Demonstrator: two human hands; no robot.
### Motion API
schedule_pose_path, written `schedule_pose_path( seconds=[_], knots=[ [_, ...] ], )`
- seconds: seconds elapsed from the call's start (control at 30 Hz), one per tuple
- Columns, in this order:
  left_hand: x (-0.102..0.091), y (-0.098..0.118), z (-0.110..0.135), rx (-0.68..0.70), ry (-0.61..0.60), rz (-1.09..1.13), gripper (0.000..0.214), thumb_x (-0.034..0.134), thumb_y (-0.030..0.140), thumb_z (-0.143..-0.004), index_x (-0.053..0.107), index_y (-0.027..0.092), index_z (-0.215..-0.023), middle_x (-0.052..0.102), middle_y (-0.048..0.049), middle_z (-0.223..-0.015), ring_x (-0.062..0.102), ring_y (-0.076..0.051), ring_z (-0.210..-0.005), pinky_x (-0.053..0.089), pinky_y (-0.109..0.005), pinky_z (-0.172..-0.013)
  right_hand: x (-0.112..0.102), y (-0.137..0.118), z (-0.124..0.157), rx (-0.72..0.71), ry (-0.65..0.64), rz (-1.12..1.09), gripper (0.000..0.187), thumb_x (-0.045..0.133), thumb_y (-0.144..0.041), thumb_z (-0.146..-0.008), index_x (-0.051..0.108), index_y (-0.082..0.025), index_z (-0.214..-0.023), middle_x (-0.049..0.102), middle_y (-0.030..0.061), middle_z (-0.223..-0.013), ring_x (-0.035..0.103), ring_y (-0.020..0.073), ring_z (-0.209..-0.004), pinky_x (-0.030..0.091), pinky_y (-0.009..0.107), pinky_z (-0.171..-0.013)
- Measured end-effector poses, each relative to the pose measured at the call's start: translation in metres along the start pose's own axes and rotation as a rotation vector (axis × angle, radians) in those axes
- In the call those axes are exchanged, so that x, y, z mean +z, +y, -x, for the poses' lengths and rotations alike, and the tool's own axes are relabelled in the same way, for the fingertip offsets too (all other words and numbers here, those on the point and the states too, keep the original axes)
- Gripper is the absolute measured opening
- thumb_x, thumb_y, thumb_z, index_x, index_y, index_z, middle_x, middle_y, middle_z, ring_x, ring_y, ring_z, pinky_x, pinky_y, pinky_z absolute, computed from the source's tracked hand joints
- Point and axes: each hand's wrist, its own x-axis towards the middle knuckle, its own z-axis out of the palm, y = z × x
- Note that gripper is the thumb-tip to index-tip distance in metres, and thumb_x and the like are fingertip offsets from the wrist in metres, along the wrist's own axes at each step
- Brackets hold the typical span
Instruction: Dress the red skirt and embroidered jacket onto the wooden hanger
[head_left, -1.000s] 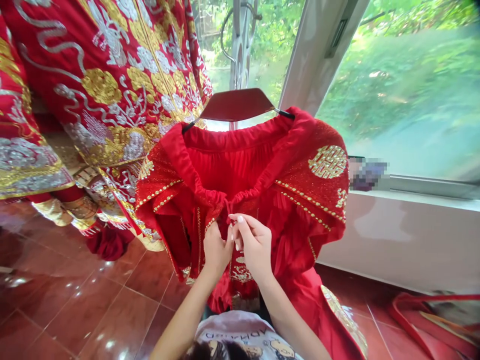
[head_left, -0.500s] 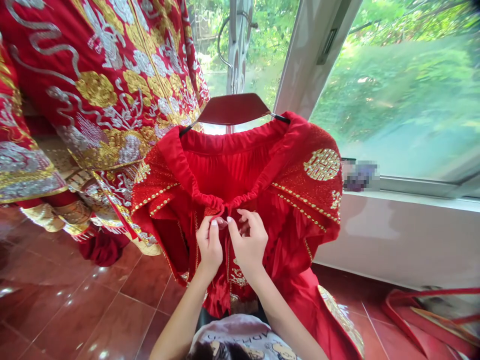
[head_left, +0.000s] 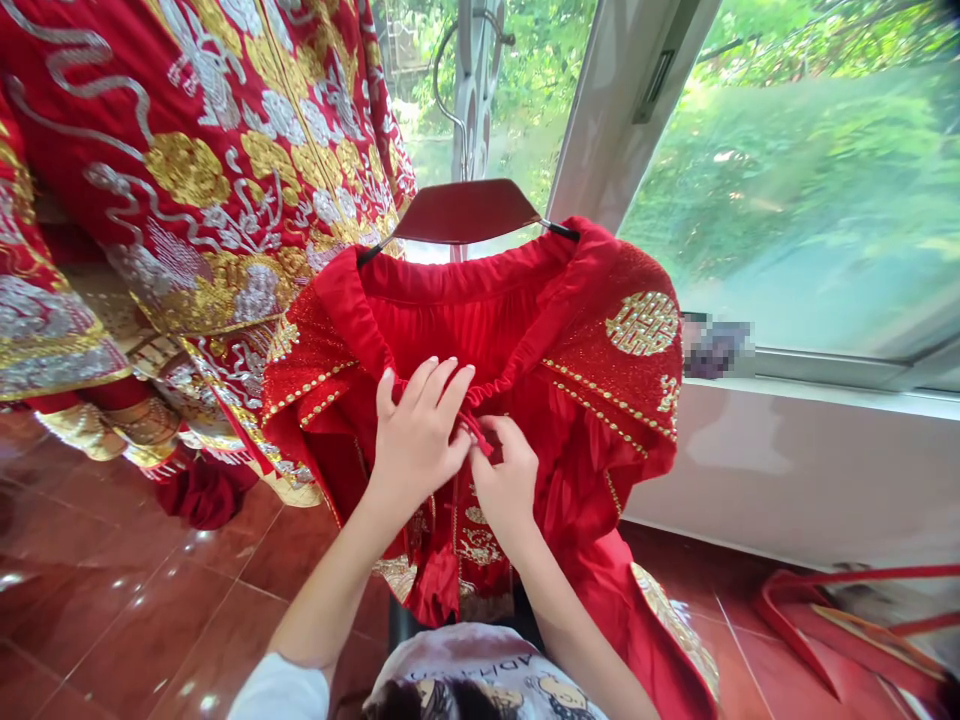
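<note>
A red garment (head_left: pixel 600 400) with gold double-happiness embroidery and gold beaded edges hangs from a dark red hanger (head_left: pixel 469 212). Its satin band is gathered at the front, where a thin red drawstring (head_left: pixel 475 430) comes out. My left hand (head_left: pixel 420 430) lies over the front of the band, back up, with its fingers spread and its thumb close to the drawstring. Just right of it, my right hand (head_left: pixel 508 475) pinches the drawstring between thumb and fingers. Part of the gathered band is hidden under my left hand.
Red robes (head_left: pixel 247 200) with gold and silver embroidery hang at the left. Behind the hanger are a window frame (head_left: pixel 622 110) and a metal hook (head_left: pixel 450 90). A red frame-like object (head_left: pixel 840 630) stands on the tiled floor (head_left: pixel 217 610) at the lower right.
My left hand has moved up and right from a pinch at the band's front to lie spread across it. My right hand stays near the same spot and now pinches the drawstring.
</note>
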Motion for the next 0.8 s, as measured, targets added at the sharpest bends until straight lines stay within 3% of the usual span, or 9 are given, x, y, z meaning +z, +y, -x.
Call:
schedule_pose_path(
  seconds=[0.07,0.13,0.23,0.3,0.4,0.57,0.8],
  knots=[
    [-0.003,-0.008,-0.016,0.042,-0.239,-0.082,0.035,0.052,0.012,-0.074,0.063,0.018,-0.107,0.068,-0.0108,-0.105,0.060,-0.028,-0.102,0.020,-0.054,-0.111,-0.002,-0.001,0.004,-0.034,0.110,0.057,0.025,0.054,-0.015,-0.077,0.059,-0.018,-0.101,0.065,0.0065,-0.097,0.061,0.0194,-0.090,0.048,0.037,-0.085],
    [-0.004,-0.016,-0.026,0.068,-0.409,-0.106,0.025,0.047,0.008,-0.074,0.065,0.018,-0.087,0.069,-0.0085,-0.085,0.062,-0.025,-0.086,0.028,-0.050,-0.105,-0.001,-0.004,0.010,-0.049,0.161,-0.007,0.024,0.052,-0.013,-0.078,0.057,-0.019,-0.101,0.065,0.0065,-0.099,0.062,0.0186,-0.092,0.050,0.037,-0.086],
    [-0.009,-0.028,-0.031,0.096,-0.580,0.052,0.025,0.044,0.006,-0.073,0.064,0.019,-0.080,0.068,-0.0042,-0.074,0.060,-0.021,-0.075,0.036,-0.042,-0.095,0.007,-0.010,0.020,0.082,0.062,-0.189,0.013,0.055,-0.016,-0.080,0.052,-0.021,-0.092,0.064,0.0033,-0.090,0.064,0.0152,-0.082,0.053,0.029,-0.073],
    [-0.015,-0.033,-0.032,0.081,-0.607,0.208,0.036,0.046,0.009,-0.072,0.062,0.020,-0.103,0.069,-0.0022,-0.078,0.059,-0.020,-0.080,0.036,-0.039,-0.092,0.015,-0.012,0.024,0.195,-0.021,-0.223,0.014,0.059,-0.019,-0.078,0.050,-0.021,-0.089,0.063,0.0021,-0.087,0.065,0.0148,-0.080,0.053,0.027,-0.070],
    [-0.027,-0.036,-0.031,0.023,-0.612,0.334,0.065,0.050,0.011,-0.069,0.044,0.019,-0.133,0.071,-0.0008,-0.088,0.056,-0.023,-0.093,0.037,-0.036,-0.090,0.023,-0.012,0.025,0.257,-0.017,-0.224,0.020,0.061,-0.021,-0.077,0.048,-0.021,-0.092,0.064,0.0022,-0.087,0.064,0.0150,-0.080,0.052,0.028,-0.071],
    [-0.045,-0.028,-0.026,0.029,-0.648,0.341,0.073,0.041,0.003,-0.070,0.032,0.017,-0.141,0.070,-0.0019,-0.100,0.054,-0.022,-0.099,0.037,-0.036,-0.093,0.028,-0.015,0.020,0.265,0.084,-0.442,0.030,0.063,-0.020,-0.073,0.041,-0.022,-0.093,0.064,0.0000,-0.084,0.066,0.0149,-0.077,0.052,0.028,-0.069],
    [-0.040,-0.016,-0.013,0.080,-0.556,0.190,0.073,0.036,-0.002,-0.071,0.026,0.006,-0.144,0.070,-0.0084,-0.099,0.062,-0.019,-0.098,0.033,-0.039,-0.102,0.030,-0.027,0.014,0.385,0.183,-0.459,0.033,0.064,-0.018,-0.067,0.039,-0.022,-0.087,0.062,-0.0038,-0.071,0.062,0.0130,-0.063,0.049,0.024,-0.058]
  ],
)
